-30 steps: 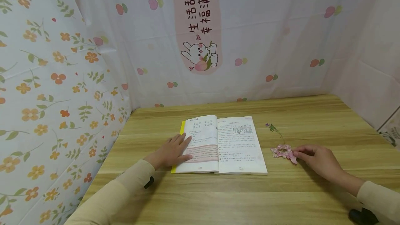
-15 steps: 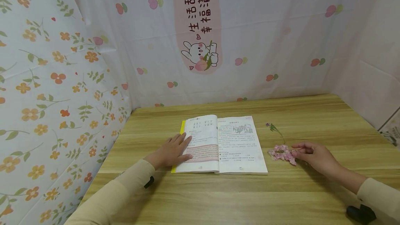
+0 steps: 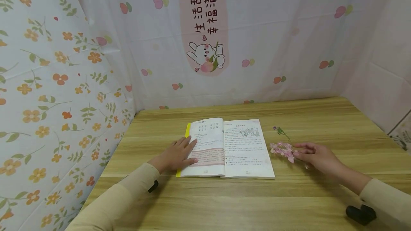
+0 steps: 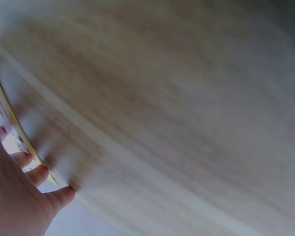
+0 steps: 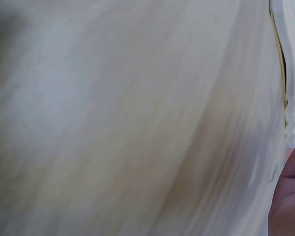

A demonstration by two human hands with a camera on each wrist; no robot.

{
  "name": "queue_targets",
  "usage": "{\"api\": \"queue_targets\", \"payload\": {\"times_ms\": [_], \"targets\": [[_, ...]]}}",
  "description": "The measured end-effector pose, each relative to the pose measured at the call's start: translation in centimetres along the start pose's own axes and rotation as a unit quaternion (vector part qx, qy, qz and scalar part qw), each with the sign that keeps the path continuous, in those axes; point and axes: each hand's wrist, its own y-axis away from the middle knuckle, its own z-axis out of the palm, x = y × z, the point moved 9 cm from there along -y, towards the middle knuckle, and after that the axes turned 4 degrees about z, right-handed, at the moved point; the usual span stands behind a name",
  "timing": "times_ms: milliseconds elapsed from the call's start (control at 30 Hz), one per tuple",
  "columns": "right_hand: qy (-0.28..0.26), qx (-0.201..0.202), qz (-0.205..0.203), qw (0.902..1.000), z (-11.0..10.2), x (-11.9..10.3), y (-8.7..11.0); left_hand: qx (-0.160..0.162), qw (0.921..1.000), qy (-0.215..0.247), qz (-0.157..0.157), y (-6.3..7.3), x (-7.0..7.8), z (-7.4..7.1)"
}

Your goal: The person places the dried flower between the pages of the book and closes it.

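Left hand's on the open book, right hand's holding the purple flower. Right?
Not quite: in the head view, the right hand holds the pink flowers; the purple flower lies on the table. The left hand is on the open book.

Two hands: one left hand [image 3: 179, 154] left of centre, one right hand [image 3: 318, 159] at right. One open book [image 3: 245, 152], mid-frame. Right of centre, one pink flower cluster [image 3: 282, 150], one purple-tipped sprig [image 3: 280, 131]. One printed rabbit [image 3: 201, 53], upper middle.
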Motion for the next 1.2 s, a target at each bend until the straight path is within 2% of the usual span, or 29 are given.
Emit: {"api": "queue_targets", "payload": {"times_ms": [300, 567, 1000, 1200], "targets": [[-0.081, -0.031, 0.008, 0.9962, 1.8, -1.8, -1.0, 0.0, 1.0, -0.002, -0.004, 0.0, 0.0, -0.1], [-0.119, -0.063, 0.019, 0.9908, 4.4, -3.6, -2.4, 0.0, 1.0, 0.005, 0.0, 0.0, -0.1, 0.0], [-0.195, -0.067, 0.054, 0.977, 9.4, -6.8, -4.9, 0.003, 0.9999, 0.013, -0.005, 0.1, 0.0, 0.0], [-0.191, -0.054, 0.063, 0.978, 11.2, -7.4, -5.9, 0.001, 0.9999, 0.015, -0.001, 0.0, 0.0, 0.1]]}}
